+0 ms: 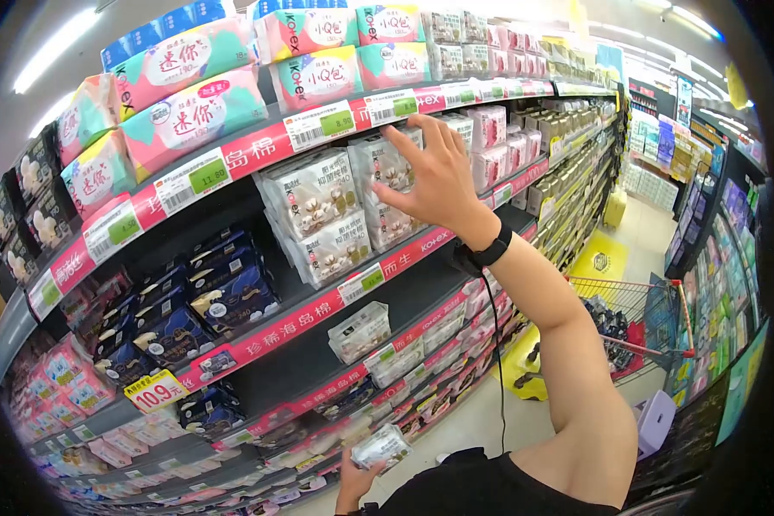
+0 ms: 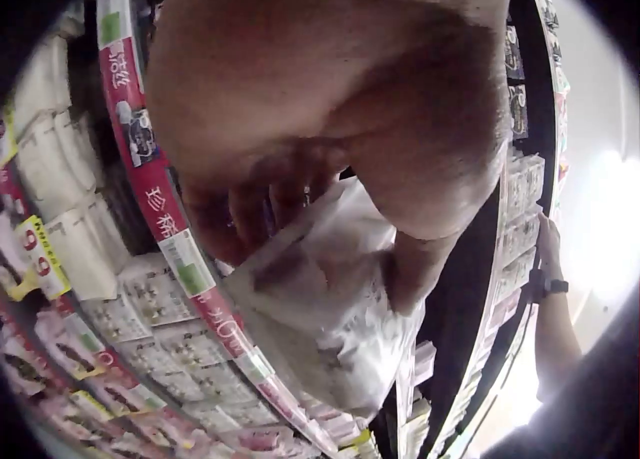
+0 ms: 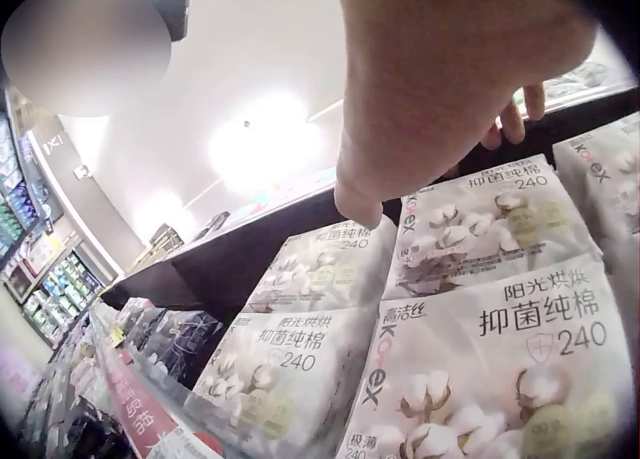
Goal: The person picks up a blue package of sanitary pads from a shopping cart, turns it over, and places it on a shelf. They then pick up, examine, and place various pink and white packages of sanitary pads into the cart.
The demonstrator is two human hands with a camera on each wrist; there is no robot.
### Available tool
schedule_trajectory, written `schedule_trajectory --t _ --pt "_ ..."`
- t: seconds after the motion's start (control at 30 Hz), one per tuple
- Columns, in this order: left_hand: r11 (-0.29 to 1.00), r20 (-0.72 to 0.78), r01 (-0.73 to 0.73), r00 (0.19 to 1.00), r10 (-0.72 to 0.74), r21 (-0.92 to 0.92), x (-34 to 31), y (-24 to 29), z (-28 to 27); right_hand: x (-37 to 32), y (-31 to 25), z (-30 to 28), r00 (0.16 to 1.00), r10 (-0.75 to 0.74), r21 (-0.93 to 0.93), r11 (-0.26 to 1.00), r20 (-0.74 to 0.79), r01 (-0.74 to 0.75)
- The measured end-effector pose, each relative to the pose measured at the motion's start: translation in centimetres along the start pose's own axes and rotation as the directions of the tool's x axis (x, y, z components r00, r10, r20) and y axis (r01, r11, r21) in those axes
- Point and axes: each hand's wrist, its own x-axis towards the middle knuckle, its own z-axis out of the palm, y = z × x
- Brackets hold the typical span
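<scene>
My right hand (image 1: 439, 176) is raised at the upper shelf with its fingers spread, in front of white Kotex sanitary pad packs (image 1: 322, 206) printed with cotton bolls. In the right wrist view, the right hand (image 3: 450, 109) reaches over stacked pad packs (image 3: 490, 369), thumb tip close to the top of one. Its far fingertips are partly hidden behind the palm. Low in the head view, my left hand (image 1: 355, 480) holds a white sanitary pad pack (image 1: 383, 447). The left wrist view shows that hand (image 2: 330, 109) gripping the shiny pack (image 2: 330, 299) between thumb and fingers.
Pink-edged shelves (image 1: 275, 348) with price tags run along the left, carrying dark blue packs (image 1: 232, 284) and a single white pack (image 1: 359, 331). Colourful packs (image 1: 193, 112) line the top. A shopping cart (image 1: 636, 327) stands in the aisle. A cable (image 1: 497, 361) hangs from the right wrist.
</scene>
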Motion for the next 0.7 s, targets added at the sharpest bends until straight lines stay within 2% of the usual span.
schedule_trajectory --t 0.03,0.1,0.2,0.27,0.37,0.57,0.7 --pt "0.993 0.04 -0.095 0.994 0.098 -0.068 0.3 1.3 0.4 0.0 0.2 0.1 1.0 -0.007 0.0 1.0 -0.003 0.007" --pt "0.997 0.038 -0.059 0.997 0.06 -0.041 1.4 0.6 0.4 -0.1 0.4 -0.3 0.999 -0.035 0.022 0.999 0.01 0.035" --pt "0.998 0.049 -0.051 0.997 0.053 -0.038 2.9 0.1 0.5 -1.2 1.3 0.8 0.992 -0.001 0.181 0.983 0.129 -0.022" --pt "0.993 0.055 -0.064 0.996 0.07 -0.104 3.2 1.4 1.2 -0.9 2.1 0.3 0.979 -0.092 0.181 0.982 0.18 0.059" --pt "0.997 0.073 -0.065 0.995 0.062 0.036 4.2 1.1 0.9 -0.4 3.4 0.3 0.958 -0.19 0.218 0.966 0.216 0.142" --pt "0.996 0.106 -0.059 0.993 0.051 0.071 4.7 3.3 1.9 0.5 4.5 0.5 0.909 -0.288 0.228 0.948 0.302 0.224" --pt "0.991 0.138 -0.081 0.988 0.066 0.109 5.1 2.6 2.0 1.3 5.2 1.2 0.87 -0.264 0.22 0.958 0.416 0.186"
